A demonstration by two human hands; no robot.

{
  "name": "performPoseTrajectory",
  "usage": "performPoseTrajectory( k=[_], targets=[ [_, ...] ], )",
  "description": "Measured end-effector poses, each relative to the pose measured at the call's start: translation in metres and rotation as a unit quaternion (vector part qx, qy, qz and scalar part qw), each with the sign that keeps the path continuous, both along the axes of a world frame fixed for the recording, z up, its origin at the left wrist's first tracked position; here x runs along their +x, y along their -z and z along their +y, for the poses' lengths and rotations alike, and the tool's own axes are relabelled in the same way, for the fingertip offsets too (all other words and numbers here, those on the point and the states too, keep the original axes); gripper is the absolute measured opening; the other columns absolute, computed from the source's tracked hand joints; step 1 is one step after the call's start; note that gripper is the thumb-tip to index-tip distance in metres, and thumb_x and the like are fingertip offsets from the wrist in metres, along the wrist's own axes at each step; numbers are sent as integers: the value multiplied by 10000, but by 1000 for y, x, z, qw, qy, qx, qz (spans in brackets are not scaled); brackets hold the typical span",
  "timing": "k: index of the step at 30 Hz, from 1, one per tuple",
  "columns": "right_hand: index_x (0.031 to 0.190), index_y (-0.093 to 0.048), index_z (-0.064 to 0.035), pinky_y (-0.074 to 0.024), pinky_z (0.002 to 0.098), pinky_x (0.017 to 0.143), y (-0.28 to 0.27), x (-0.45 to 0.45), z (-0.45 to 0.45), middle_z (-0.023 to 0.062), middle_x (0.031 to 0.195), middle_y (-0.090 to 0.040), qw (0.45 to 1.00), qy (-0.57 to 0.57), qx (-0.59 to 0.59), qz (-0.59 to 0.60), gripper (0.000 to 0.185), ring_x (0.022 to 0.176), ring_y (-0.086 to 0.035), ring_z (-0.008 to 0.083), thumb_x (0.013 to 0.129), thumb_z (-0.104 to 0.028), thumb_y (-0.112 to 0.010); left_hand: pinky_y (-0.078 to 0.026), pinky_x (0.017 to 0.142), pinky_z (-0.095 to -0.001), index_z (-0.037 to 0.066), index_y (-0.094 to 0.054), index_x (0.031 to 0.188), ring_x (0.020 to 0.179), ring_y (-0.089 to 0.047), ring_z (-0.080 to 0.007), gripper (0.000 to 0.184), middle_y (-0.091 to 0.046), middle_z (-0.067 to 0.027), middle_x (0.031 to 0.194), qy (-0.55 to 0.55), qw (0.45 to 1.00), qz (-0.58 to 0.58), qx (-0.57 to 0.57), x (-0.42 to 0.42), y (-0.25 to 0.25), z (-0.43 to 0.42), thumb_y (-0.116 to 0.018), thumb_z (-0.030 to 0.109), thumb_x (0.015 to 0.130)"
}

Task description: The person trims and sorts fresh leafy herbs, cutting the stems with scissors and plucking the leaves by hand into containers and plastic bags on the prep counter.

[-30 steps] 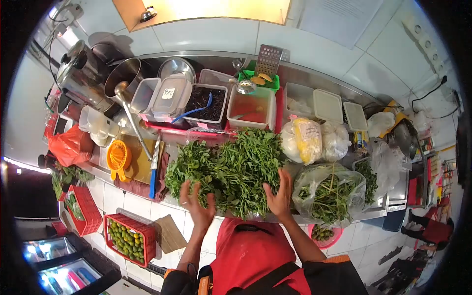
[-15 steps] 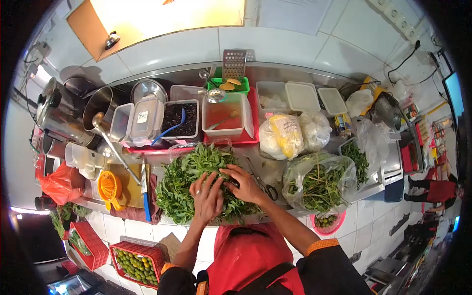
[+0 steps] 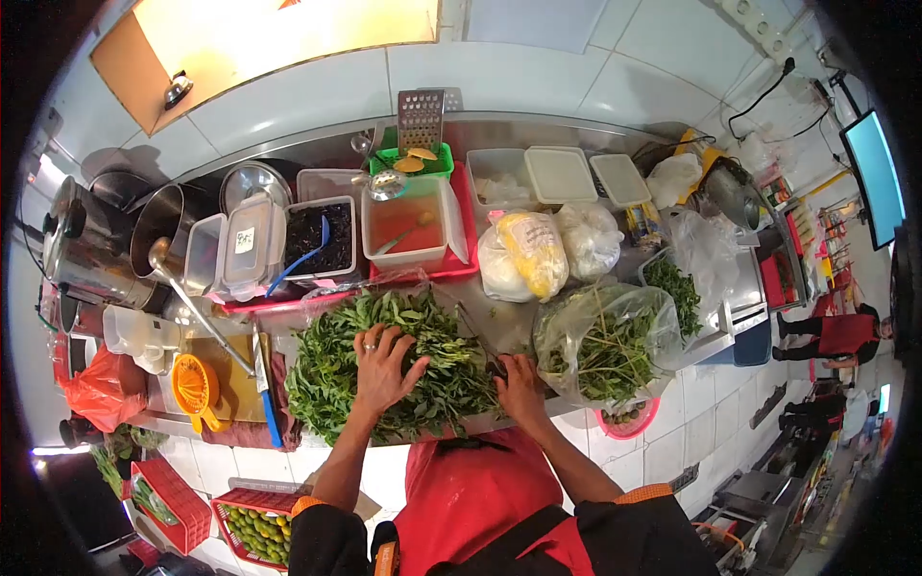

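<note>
A large heap of leafy greens (image 3: 327, 370) lies on the metal counter in front of me. My left hand (image 3: 384, 370) rests on top of the heap, fingers spread, thumb pointing right. At the heap's right edge, my right hand (image 3: 521, 392) is closed around the black handles of a pair of scissors (image 3: 496, 369). The scissors' blades point away from me along the greens, and the fingers partly cover the handles. Just right of that hand sits a clear plastic bag (image 3: 663, 336) with leafy stems inside.
A blue-handled knife (image 3: 267, 403) and an orange citrus juicer (image 3: 195, 384) lie left of the heap. Behind are a tub of red liquid (image 3: 408, 226), a tub of dark strips (image 3: 320, 240) and a yellow-white bag (image 3: 533, 254). A crate of green citrus (image 3: 257, 528) stands below; a co-worker (image 3: 836, 334) is far right.
My right hand has left the greens and moved right onto the scissors' handles. My left hand has shifted slightly and stays on the heap. The whole view has moved a little.
</note>
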State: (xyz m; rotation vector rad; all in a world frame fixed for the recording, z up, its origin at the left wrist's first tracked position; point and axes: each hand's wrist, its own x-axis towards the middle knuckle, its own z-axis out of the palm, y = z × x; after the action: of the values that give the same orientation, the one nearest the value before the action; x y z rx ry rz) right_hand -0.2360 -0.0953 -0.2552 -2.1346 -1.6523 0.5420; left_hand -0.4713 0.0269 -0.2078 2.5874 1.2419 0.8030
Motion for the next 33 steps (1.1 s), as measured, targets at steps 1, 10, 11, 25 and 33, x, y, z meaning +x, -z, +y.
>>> performPoseTrajectory(
  k=[1, 10, 11, 25, 33],
  targets=[
    [1157, -536, -67, -461, 428, 818, 6, -1, 0, 129, 1060, -517, 999, 5, 14, -32, 401, 1033, -513, 327, 782, -111, -671, -283, 936, -470, 96, -607, 982, 1089, -450, -305, 359, -541, -80, 1037, -4, 1000, 2, -5, 0, 1, -1, -668, 401, 802],
    [1202, -480, -56, -460, 481, 790, -19, -3, 9, 198, 1018, -536, 998, 8, -21, -63, 436, 979, -544, 397, 788, -97, -613, -306, 978, -486, 103, -573, 1185, 1205, -397, -343, 439, -467, -138, 1261, -1, 999, -6, -36, 5, 1, 0, -661, 339, 825],
    [1207, -468, -51, -461, 493, 779, -30, -4, 13, 210, 1011, -540, 996, 4, -61, -67, 442, 957, -557, 409, 787, -92, -602, -322, 989, -492, 123, -569, 1221, 1232, -384, -359, 450, -435, -150, 1319, 4, 999, -21, -49, 5, -1, 0, -675, 231, 797],
    [1105, -529, -51, -492, 456, 735, -147, 0, 35, 189, 928, -613, 997, 35, -50, -36, 365, 857, -623, 381, 768, -106, -658, -271, 1003, -481, 98, -587, 1132, 1219, -402, -330, 430, -465, -135, 1265, -22, 999, -16, -34, 27, -13, 17, -689, 82, 714],
    [1149, -539, -53, -499, 265, 727, -153, 31, 33, 79, 876, -614, 953, 64, -84, 284, 471, 770, -592, 140, 736, -111, -759, -338, 923, -467, 98, -574, 1039, 1134, -443, -336, 334, -477, -124, 1255, -6, 995, 9, -102, 12, -2, 16, -691, 56, 730]
  ],
)
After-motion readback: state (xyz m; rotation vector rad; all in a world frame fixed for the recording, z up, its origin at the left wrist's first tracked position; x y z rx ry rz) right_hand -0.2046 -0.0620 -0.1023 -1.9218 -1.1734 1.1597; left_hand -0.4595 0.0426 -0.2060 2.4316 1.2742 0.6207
